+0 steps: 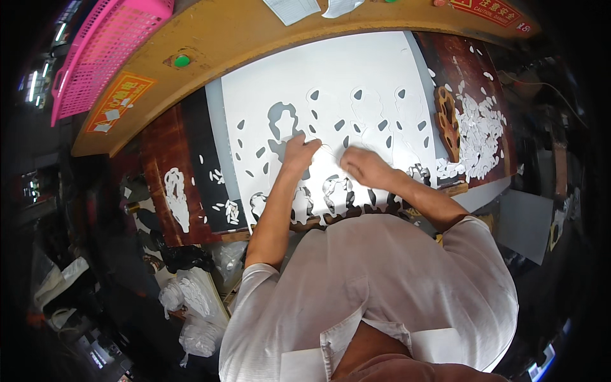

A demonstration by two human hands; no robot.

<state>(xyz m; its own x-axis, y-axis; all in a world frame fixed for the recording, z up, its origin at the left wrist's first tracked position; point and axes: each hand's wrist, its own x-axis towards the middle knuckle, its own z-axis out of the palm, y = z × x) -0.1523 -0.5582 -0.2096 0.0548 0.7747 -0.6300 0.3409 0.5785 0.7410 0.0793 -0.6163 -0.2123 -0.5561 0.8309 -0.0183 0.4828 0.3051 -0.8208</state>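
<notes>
**Die-cut sheet partly stripped**

Both hands down on the white die-cut sheet [356,76]: left hand [299,151] pinched together on a cut piece at a hole's edge, right hand [363,167] flat, fingers together, just beside. Nearer rows already punched out; farther outlines uncut-looking, likely left. Loose white cut-outs [477,134] heaped right of the right hand. Orange rectangular sticker [119,100] and pink basket [105,51] far left; red sign [487,11] top right.
</notes>
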